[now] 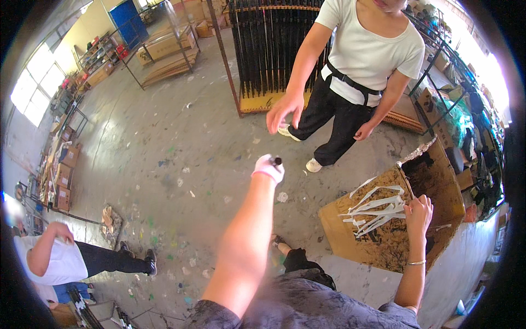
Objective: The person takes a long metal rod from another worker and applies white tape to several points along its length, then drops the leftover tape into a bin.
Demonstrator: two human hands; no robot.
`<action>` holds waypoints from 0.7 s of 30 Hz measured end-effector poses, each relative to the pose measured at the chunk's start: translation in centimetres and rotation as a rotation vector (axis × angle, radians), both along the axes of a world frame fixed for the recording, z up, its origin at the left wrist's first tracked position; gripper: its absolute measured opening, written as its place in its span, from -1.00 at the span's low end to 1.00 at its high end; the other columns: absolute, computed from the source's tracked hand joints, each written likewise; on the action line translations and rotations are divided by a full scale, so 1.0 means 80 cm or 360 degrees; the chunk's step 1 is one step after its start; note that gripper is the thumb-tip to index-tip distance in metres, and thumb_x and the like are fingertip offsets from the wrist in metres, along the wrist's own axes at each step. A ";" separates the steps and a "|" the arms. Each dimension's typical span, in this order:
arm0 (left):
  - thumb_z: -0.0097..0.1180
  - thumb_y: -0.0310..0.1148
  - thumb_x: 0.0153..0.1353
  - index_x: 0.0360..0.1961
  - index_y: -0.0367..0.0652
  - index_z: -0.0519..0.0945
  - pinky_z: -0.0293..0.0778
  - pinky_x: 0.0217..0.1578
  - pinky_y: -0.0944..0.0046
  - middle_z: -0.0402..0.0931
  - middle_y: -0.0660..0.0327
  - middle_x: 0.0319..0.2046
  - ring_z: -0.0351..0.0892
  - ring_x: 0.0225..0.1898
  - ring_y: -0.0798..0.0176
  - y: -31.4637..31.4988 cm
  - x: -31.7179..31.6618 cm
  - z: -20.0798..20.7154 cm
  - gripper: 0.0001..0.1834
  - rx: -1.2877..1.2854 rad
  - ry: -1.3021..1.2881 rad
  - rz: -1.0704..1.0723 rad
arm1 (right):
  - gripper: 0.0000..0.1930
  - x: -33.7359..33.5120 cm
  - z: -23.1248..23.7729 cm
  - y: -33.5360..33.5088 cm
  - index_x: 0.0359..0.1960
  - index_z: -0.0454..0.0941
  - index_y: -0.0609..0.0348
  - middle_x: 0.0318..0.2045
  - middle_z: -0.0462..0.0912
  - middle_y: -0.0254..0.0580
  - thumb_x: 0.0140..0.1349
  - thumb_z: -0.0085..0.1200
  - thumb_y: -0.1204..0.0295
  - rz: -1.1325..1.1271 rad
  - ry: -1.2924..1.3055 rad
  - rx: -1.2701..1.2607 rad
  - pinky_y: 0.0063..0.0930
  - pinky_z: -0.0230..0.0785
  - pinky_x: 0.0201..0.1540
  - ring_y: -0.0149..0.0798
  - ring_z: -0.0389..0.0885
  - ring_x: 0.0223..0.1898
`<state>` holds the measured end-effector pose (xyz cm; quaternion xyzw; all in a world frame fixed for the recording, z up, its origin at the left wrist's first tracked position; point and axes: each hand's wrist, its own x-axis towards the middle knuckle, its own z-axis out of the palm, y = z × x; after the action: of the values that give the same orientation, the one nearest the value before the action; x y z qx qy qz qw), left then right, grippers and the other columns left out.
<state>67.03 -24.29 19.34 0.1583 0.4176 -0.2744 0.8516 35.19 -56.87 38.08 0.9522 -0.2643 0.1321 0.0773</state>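
My left hand [267, 166], in a white glove with a pink cuff, is closed around a dark rod [278, 161]; its end points up toward me, so most of its length is hidden. The rod sits in that fist, out in front of me above the floor [181, 142]. My bare right hand [419, 214], with a bracelet [416, 263] at the wrist, is well apart from the left, off to its right. Its fingers are bent by the white strips [378, 208] at the edge of a cardboard box [335, 233]; I cannot tell whether they pinch a strip. The strips hang to the left of those fingers, over the box's side. Ahead of my left grip stands a person in a white top [378, 33], one hand [287, 112] reaching out near the rod but not touching it. Beyond is a rack of black rods [268, 55].
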 end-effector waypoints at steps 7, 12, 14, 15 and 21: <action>-0.19 -0.31 0.09 -0.11 -0.02 0.32 0.29 -0.09 0.32 0.33 0.19 -0.18 0.32 -0.11 0.28 -0.088 0.035 -0.007 -0.70 0.2050 -0.1733 -0.0667 | -0.78 0.016 -0.004 -0.017 -0.67 0.41 0.18 -0.48 0.36 -0.21 -0.28 0.26 0.45 0.0064 -0.0116 -0.0163 -0.32 0.22 -0.24 -0.15 0.36 -0.30; -0.30 -0.30 0.13 0.09 -0.15 0.25 0.07 0.17 0.36 0.19 0.10 0.13 0.13 0.18 0.23 -0.090 0.057 -0.003 -0.54 0.2589 -0.2046 -0.1636 | -0.80 0.016 0.000 -0.030 -0.66 0.39 0.18 -0.49 0.36 -0.16 -0.25 0.20 0.45 -0.0006 -0.0099 0.0003 -0.25 0.25 -0.26 -0.10 0.38 -0.32; -0.27 -0.31 0.25 -0.02 -0.16 0.33 0.43 -0.22 0.49 0.44 0.17 -0.25 0.45 -0.30 0.37 -0.084 0.075 0.023 -0.69 0.0086 -0.1147 -0.0257 | -0.82 0.015 -0.003 -0.039 -0.67 0.39 0.18 -0.50 0.37 -0.14 -0.25 0.16 0.42 0.0057 -0.0134 0.0003 -0.20 0.27 -0.28 -0.06 0.39 -0.33; -0.22 -0.28 0.24 -0.13 -0.14 0.36 0.46 -0.37 0.44 0.45 0.20 -0.35 0.46 -0.42 0.36 -0.089 0.061 0.056 -0.75 -0.0223 -0.0787 -0.0140 | -0.83 0.008 -0.010 -0.050 -0.66 0.42 0.18 -0.51 0.39 -0.14 -0.25 0.16 0.43 0.0029 -0.0099 0.0020 -0.21 0.28 -0.27 -0.06 0.40 -0.33; -0.03 -0.21 0.21 -0.36 -0.20 0.44 0.51 -0.47 0.32 0.51 0.14 -0.49 0.53 -0.44 0.22 -0.027 0.000 0.131 -0.75 0.0160 -0.0461 -0.0253 | -0.77 0.007 0.000 -0.054 -0.60 0.44 0.13 -0.49 0.43 -0.20 -0.29 0.26 0.41 -0.0078 -0.0082 0.0162 -0.30 0.23 -0.27 -0.12 0.41 -0.32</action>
<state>67.04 -26.43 29.84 0.2711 0.2899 -0.2941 0.8695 35.79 -61.19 38.09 0.9445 -0.2956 0.1411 0.0252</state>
